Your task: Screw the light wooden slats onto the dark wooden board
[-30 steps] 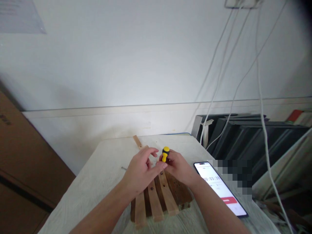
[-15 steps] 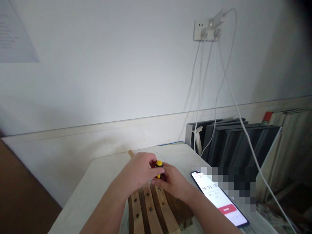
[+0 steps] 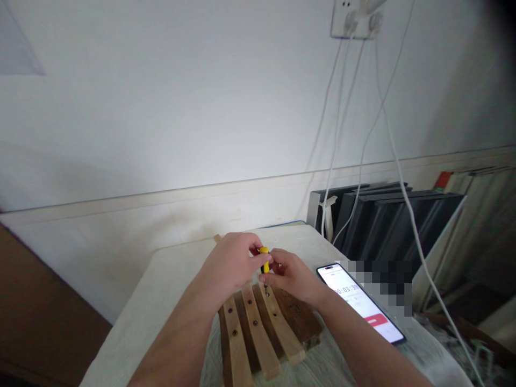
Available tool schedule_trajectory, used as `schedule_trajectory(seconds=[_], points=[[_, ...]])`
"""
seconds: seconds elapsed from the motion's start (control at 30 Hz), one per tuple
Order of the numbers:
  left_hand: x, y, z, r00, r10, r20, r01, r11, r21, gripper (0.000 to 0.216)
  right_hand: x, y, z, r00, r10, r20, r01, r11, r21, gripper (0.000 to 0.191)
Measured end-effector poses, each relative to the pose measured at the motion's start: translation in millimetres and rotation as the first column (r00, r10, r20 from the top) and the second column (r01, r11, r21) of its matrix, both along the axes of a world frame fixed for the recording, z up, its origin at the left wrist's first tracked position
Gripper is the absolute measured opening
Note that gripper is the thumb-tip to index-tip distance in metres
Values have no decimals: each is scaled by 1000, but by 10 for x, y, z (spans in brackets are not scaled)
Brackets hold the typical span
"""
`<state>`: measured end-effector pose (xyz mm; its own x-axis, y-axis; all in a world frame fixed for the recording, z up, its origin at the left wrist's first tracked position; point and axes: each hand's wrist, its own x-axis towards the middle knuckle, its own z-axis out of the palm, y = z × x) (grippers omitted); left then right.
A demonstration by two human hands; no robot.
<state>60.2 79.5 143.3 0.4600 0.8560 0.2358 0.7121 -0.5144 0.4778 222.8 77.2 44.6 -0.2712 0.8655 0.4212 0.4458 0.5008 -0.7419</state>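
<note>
A short yellow-and-black screwdriver (image 3: 264, 260) stands upright with its tip on a screw in a wooden slat assembly (image 3: 262, 333). My left hand (image 3: 229, 264) pinches the yellow top of the handle from the left. My right hand (image 3: 291, 275) grips the lower part of the handle from the right. The assembly is three light slats screwed across darker wood, lying on the white table (image 3: 169, 290) just in front of my hands.
A phone (image 3: 358, 302) with a running timer lies to the right of the slats. A loose wooden strip (image 3: 217, 238) shows behind my left hand. Black panels (image 3: 387, 220) lean against the wall on the right, with white cables (image 3: 379, 123) hanging from a wall socket (image 3: 355, 19).
My left hand went from open beside the screwdriver to pinching its yellow top. The screwdriver now stands on a screw in the slats. The camera view shifted.
</note>
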Motion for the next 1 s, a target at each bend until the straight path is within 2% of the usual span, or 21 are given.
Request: schedule_trajectory(seconds=[0.2,0.3,0.47,0.6,0.73,0.9,1.0], points=[[-2,-12,-12,999,-17,-44,18,999,29,15,11,-28,25,985,137,-107,-133,990,46,11],[-19,-29,-3,999,-10,-43,11,1000,19,19,-4,-34,12,981,110,-160,-116,993,-25,9],[-12,-28,8,995,59,-82,-55,997,47,25,-22,-28,-17,981,14,-191,-36,993,-111,22],[-9,-11,-16,995,27,-94,-22,998,55,22,-1,-28,-15,962,84,-260,-110,990,-87,21],[-25,-15,-26,993,11,-119,-5,999,53,22,12,-22,-16,969,110,-220,-122,992,-39,13],[-25,-59,52,977,85,-195,-77,996,47,34,-4,-23,-25,970,77,-231,-102,990,-100,14],[-12,-81,89,971,83,-224,-79,997,24,32,-10,-25,-35,960,76,-271,-114,985,-128,17]])
